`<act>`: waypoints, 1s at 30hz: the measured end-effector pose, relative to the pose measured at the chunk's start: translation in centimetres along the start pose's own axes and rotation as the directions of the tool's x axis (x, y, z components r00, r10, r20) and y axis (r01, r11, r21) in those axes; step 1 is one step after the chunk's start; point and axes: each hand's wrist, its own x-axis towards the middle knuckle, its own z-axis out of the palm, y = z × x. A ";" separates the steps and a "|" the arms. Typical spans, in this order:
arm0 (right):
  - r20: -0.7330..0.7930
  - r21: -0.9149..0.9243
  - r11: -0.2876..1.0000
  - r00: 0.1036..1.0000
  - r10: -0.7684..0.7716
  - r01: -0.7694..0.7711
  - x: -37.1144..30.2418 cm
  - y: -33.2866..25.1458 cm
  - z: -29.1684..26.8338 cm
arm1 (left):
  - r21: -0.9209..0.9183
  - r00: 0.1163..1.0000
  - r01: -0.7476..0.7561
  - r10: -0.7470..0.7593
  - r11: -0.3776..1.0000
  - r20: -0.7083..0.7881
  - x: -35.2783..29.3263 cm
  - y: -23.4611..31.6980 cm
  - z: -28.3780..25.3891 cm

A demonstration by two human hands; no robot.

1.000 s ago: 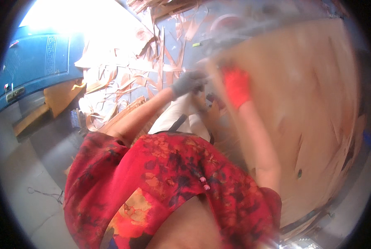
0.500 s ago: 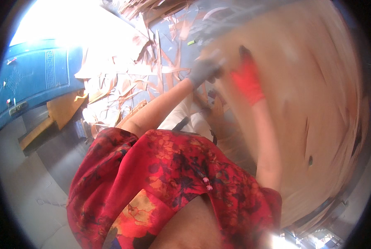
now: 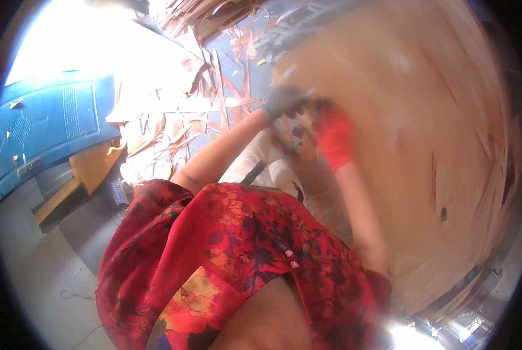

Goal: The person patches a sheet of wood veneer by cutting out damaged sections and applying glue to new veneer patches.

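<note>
A large tan wood veneer sheet [image 3: 401, 146] spreads over the right side, with splits in its surface. At its left edge is my left hand [image 3: 285, 101] in a grey glove, its fingers curled closed; what they hold, if anything, I cannot make out. Close beside it, over the sheet's edge, my right hand [image 3: 334, 137] wears a red glove with dark fingertips. Motion smears its fingers, so their grip cannot be read. A small whitish piece [image 3: 289, 71] shows just above the left hand.
Torn veneer strips [image 3: 173, 125] litter the floor at the left, with a pile of veneer scraps [image 3: 205, 17] farther off. A blue panel door [image 3: 54, 119] stands at the far left, near yellowish boards [image 3: 94, 166]. A small green piece [image 3: 262, 62] lies by the sheet's far corner.
My right hand has drawn back toward me and to the left, closer to my left hand. The left hand stays at nearly the same place by the sheet's edge.
</note>
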 end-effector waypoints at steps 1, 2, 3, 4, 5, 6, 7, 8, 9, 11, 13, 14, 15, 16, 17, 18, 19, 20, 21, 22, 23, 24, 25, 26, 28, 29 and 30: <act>0.053 -0.055 0.998 0.998 0.019 -0.016 0.4 -0.2 0.3 | 0.014 1.000 -0.006 0.006 1.000 0.004 0.0 0.3 0.2; 0.106 -0.110 0.994 0.994 0.040 -0.028 0.7 -0.4 0.5 | 0.031 1.000 0.011 -0.011 0.999 0.002 -0.1 0.6 0.5; 0.140 -0.158 0.987 0.989 0.048 -0.026 1.0 -0.7 0.5 | 0.049 1.000 0.026 -0.026 0.998 -0.002 -0.6 1.5 0.7; 0.178 -0.194 0.980 0.982 0.069 -0.034 1.3 -0.9 0.5 | 0.067 0.999 0.042 -0.042 0.997 -0.007 -0.9 2.1 0.8; 0.215 -0.230 0.972 0.972 0.091 -0.040 1.6 -1.2 0.4 | 0.073 0.998 0.056 -0.057 0.996 0.011 -0.9 2.2 0.7; 0.252 -0.266 0.963 0.962 0.109 -0.039 1.8 -1.4 0.3 | 0.077 0.997 0.068 -0.071 0.995 0.024 -1.1 2.2 0.4; 0.264 -0.265 0.964 0.960 0.097 -0.024 1.7 -1.7 0.2 | 0.081 0.996 0.081 -0.085 0.993 0.037 -1.3 2.2 0.1; 0.277 -0.264 0.964 0.957 0.085 -0.009 1.7 -1.9 0.0 | 0.006 0.994 0.097 -0.097 0.995 0.043 -1.7 1.5 -0.2; 0.280 -0.266 0.964 0.957 0.074 0.003 2.1 -1.9 -0.4 | -0.063 0.994 0.104 -0.100 0.993 0.051 -1.8 0.9 -0.9; 0.232 -0.313 0.949 0.971 0.048 0.028 1.9 -1.6 0.0 | -0.001 0.994 0.097 -0.097 0.995 0.054 -2.1 0.6 -1.5; 0.221 -0.329 0.943 0.975 0.025 0.050 1.9 -1.4 0.5 | 0.184 0.990 -0.042 0.017 0.982 0.137 -0.8 -2.2 -2.8; 0.237 -0.325 0.944 0.971 0.022 0.057 2.1 -1.6 0.4 | 0.267 0.981 -0.112 0.063 0.957 0.186 -0.4 -3.1 -3.6; 0.255 -0.322 0.945 0.967 0.026 0.060 2.0 -1.7 0.4 | 0.443 0.973 -0.179 0.093 0.879 0.209 0.0 -2.6 -4.1; 0.218 -0.310 0.949 0.976 0.005 0.065 2.2 -1.8 0.2 | 0.606 0.964 -0.245 0.125 0.757 0.234 0.3 -2.0 -4.4; 0.179 -0.297 0.952 0.984 -0.015 0.068 2.4 -2.1 0.2 | 0.740 0.955 -0.294 0.156 0.605 0.252 0.6 -1.4 -5.0; 0.143 -0.303 0.952 0.990 -0.002 0.046 2.0 -1.9 -0.1 | 0.874 0.964 -0.266 0.133 0.406 0.232 0.8 -0.1 -4.9; 0.124 -0.335 0.942 0.992 0.006 0.036 2.1 -2.0 0.1 | 0.935 0.941 -0.296 0.231 0.197 0.249 0.5 -0.1 -5.8; 0.144 -0.310 0.950 0.990 -0.001 0.046 2.2 -2.8 -0.9 | 0.958 0.904 -0.286 0.327 -0.017 0.275 0.0 -0.8 -7.6; 0.053 -0.361 0.932 0.998 -0.021 0.039 1.7 -2.2 0.9 | 0.955 0.931 -0.294 0.240 0.042 0.276 -0.4 -0.4 -8.4; 0.018 -0.337 0.942 1.000 -0.009 0.015 1.1 -1.4 1.3 | 0.858 0.986 -0.165 0.065 0.486 0.153 -2.0 2.4 -7.3; 0.044 -0.290 0.957 0.999 -0.012 0.024 1.2 -2.1 0.4 | 0.681 0.976 0.081 -0.195 0.728 0.092 -2.5 3.9 -7.2; 0.071 -0.137 0.990 0.997 -0.006 0.016 1.5 -2.8 -1.2 | 0.531 0.974 0.073 -0.175 0.844 0.145 -2.9 3.3 -7.7; -0.009 -0.038 0.999 1.000 -0.002 0.002 0.9 -2.4 -2.1 | 0.488 0.958 0.094 -0.212 0.868 0.194 -3.1 4.6 -6.4; -0.093 0.069 0.998 0.996 -0.005 0.011 0.5 -1.3 -2.3 | 0.441 0.963 0.101 -0.200 0.892 0.183 -2.8 5.4 -4.5; -0.284 0.068 0.998 0.959 0.012 0.007 -1.1 1.4 -7.1 | 0.405 0.957 0.058 -0.166 0.912 0.236 -3.2 6.9 -1.0; -0.356 0.083 0.996 0.934 0.004 0.027 -2.0 2.8 -9.7 | 0.350 0.952 0.053 -0.154 0.935 0.266 -3.1 5.9 0.1; -0.410 0.017 0.995 0.907 0.093 -0.095 -4.3 6.1 -12.2 | 0.275 0.947 0.070 -0.150 0.959 0.284 -3.5 6.2 1.9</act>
